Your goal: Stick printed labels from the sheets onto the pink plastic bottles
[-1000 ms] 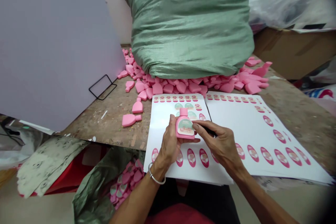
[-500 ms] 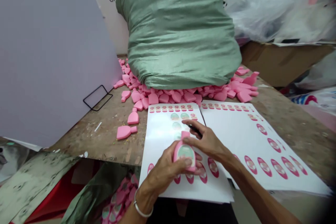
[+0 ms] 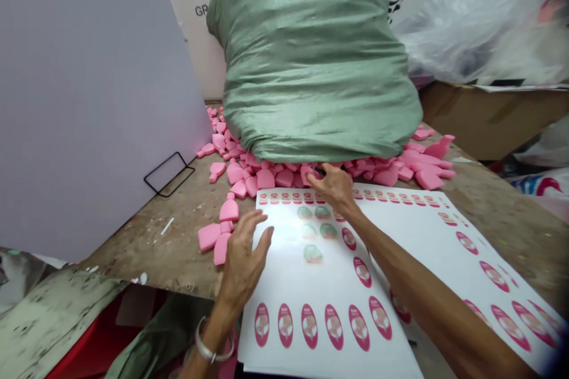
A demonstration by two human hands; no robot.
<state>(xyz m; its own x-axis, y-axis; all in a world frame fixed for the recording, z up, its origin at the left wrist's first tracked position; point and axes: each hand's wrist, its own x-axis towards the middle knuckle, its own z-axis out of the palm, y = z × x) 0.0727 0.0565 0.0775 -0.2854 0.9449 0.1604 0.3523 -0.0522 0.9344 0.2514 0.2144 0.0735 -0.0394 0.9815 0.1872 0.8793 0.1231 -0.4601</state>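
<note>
My left hand (image 3: 244,257) hovers over the left edge of a sticker sheet (image 3: 284,284), fingers apart and holding nothing. Beside it, on the table, lie loose pink bottle-shaped pieces (image 3: 210,237). My right hand (image 3: 334,186) reaches across the sheet to the heap of pink pieces. A slim black tool (image 3: 319,171) is held in its fingers; its kind is not clear. The fingertips touch a pink piece (image 3: 307,174) at the near edge of the heap. Pale green oval stickers (image 3: 313,254) sit in the sheet's middle, with pink oval ones (image 3: 309,325) along the bottom.
A big green sack (image 3: 315,71) rests on the heap. A second sticker sheet (image 3: 413,225) lies to the right. At left stand a grey-white panel (image 3: 98,83) and a black wire frame (image 3: 169,174). A cardboard box (image 3: 493,118) is at the back right.
The pink piece with a green sticker has left my left hand, which has opened and moved left. My right hand has gone forward to the heap, still with the black tool.
</note>
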